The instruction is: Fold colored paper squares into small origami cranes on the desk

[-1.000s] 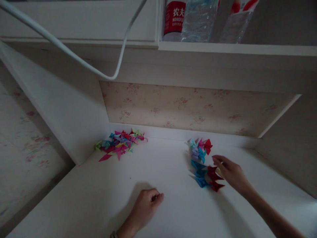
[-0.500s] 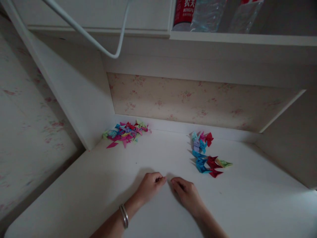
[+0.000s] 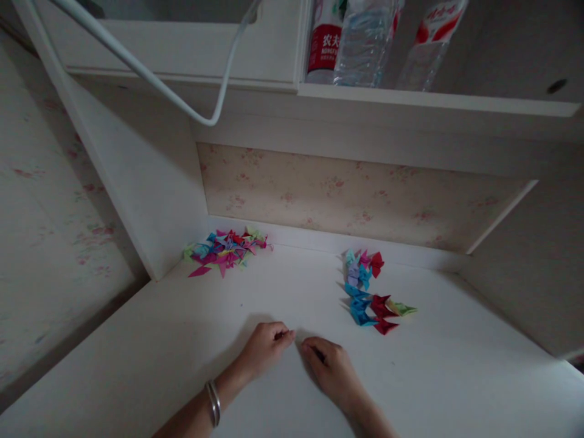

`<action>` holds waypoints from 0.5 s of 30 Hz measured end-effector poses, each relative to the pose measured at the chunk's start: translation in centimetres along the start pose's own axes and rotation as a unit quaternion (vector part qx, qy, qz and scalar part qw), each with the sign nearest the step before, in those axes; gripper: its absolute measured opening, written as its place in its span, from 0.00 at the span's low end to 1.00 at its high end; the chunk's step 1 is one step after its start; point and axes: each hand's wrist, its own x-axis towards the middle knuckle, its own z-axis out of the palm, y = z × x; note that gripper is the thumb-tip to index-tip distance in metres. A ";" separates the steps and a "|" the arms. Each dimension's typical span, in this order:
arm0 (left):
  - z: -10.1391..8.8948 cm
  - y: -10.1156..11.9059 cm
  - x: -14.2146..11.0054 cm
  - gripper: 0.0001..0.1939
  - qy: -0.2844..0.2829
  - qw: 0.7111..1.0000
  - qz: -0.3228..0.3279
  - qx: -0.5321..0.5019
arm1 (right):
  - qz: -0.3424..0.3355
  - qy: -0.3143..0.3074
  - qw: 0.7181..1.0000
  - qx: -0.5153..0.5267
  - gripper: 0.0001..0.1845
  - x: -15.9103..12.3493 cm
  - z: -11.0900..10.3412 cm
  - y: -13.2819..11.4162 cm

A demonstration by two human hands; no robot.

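My left hand (image 3: 267,345), with silver bangles at its wrist, rests on the white desk (image 3: 264,395), fingers curled closed and no object showing in them. Just to its right, a small gap away, my right hand (image 3: 327,364) lies closed in the same way, also with nothing visible in it. Beyond my right hand sits a group of folded paper cranes (image 3: 362,310) in blue, red, green and purple. A heap of similar colourful paper cranes (image 3: 228,249) lies at the back left, farther from my left hand.
A shelf (image 3: 433,100) above the desk holds water bottles (image 3: 365,48). A white curved cable or tube (image 3: 182,103) hangs in front of the cabinet at upper left. White side panels (image 3: 137,176) and floral wallpaper (image 3: 319,188) bound the desk.
The camera view has tilted up and turned slightly right, so more of the bottles shows. Both hands keep their closed pose on the desk, and the paper cranes have not moved.
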 end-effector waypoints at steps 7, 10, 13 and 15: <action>0.1 -0.2 0.1 0.21 0.002 1.000 -0.009 -0.005 | -0.008 -0.005 1.000 -0.001 0.13 0.0 -0.2 0.0; 0.1 -0.4 0.2 0.21 0.003 1.000 -0.009 -0.004 | -0.006 -0.010 1.000 0.002 0.13 0.1 -0.3 0.0; 0.0 -0.6 0.2 0.20 0.008 1.000 -0.006 0.001 | -0.003 -0.013 1.000 -0.001 0.14 0.1 -0.3 0.0; 0.1 -0.6 0.1 0.21 0.009 1.000 -0.003 0.004 | -0.004 -0.013 1.000 -0.002 0.14 0.1 -0.4 -0.1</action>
